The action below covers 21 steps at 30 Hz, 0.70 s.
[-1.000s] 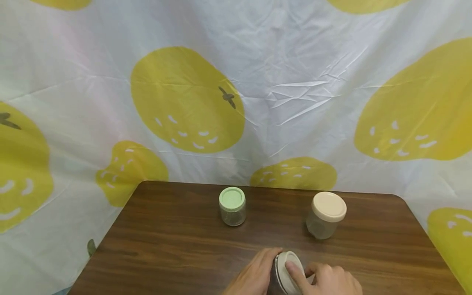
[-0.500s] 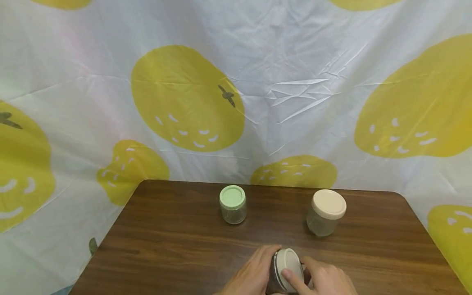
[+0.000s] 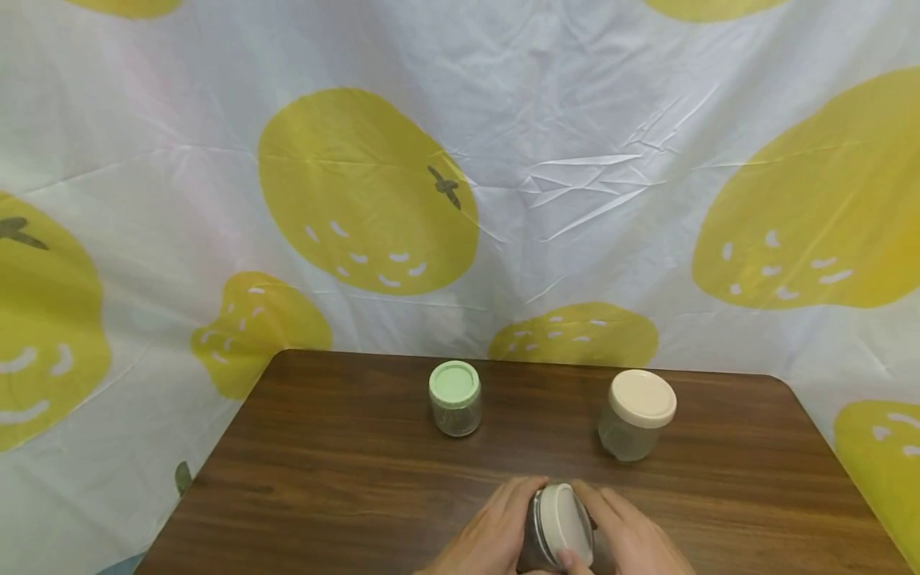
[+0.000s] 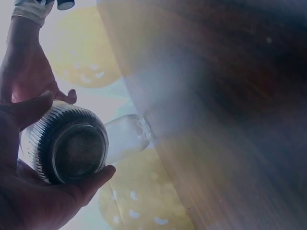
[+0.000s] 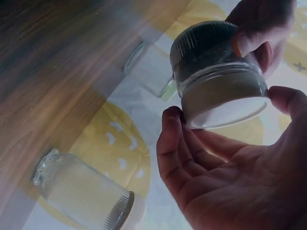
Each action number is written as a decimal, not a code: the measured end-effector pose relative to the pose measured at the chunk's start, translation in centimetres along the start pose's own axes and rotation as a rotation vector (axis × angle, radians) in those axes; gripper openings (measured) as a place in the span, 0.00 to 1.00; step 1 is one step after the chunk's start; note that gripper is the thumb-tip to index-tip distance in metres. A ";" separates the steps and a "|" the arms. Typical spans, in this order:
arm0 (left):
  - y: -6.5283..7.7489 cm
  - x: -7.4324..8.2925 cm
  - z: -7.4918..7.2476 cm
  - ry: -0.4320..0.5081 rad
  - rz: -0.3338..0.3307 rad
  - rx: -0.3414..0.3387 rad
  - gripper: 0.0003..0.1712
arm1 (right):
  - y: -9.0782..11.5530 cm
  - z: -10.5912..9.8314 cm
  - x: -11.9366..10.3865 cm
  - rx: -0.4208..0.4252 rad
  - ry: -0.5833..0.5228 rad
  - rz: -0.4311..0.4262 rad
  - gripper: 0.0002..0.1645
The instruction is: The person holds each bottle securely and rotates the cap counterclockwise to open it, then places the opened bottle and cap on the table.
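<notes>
Gripped the ribbed glass jar (image 5: 205, 50), tilted above the wooden table (image 3: 323, 479), in the curled left hand (image 3: 492, 529); pinched its off-white lid (image 3: 568, 519) between thumb and fingers of the right hand (image 3: 627, 533). Seemed rigid and breakable, perhaps slippery; likely held best by ribs and rim.

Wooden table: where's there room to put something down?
There's bare tabletop left of the green-lidded jar, between it and the peach-lidded jar, and right of that one. It's crowded at the near middle, where the left hand and right hand hold the white-lidded jar.
</notes>
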<state>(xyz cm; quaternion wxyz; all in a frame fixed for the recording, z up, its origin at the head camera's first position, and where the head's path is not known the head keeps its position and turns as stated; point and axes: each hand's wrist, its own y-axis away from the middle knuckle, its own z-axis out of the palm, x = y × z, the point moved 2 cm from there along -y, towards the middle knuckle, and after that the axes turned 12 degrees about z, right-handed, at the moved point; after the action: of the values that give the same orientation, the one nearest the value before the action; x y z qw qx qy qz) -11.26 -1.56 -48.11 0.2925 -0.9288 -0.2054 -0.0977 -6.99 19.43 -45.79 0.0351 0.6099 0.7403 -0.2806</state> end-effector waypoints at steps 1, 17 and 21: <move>0.0 0.0 0.0 -0.004 0.002 0.006 0.50 | 0.0 0.0 0.1 0.007 0.002 -0.024 0.46; 0.0 0.0 -0.3 0.034 -0.014 -0.011 0.51 | -0.3 0.2 0.2 -0.020 -0.093 -0.167 0.64; -0.1 0.0 -0.4 0.044 -0.018 -0.007 0.51 | -0.2 0.2 0.2 -0.024 -0.102 -0.156 0.64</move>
<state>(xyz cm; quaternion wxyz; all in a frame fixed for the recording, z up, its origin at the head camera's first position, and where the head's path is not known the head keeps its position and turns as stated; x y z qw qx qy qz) -11.29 -1.69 -47.73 0.2926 -0.9257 -0.2068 -0.1213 -7.28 19.50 -46.02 0.0580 0.5348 0.7861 -0.3043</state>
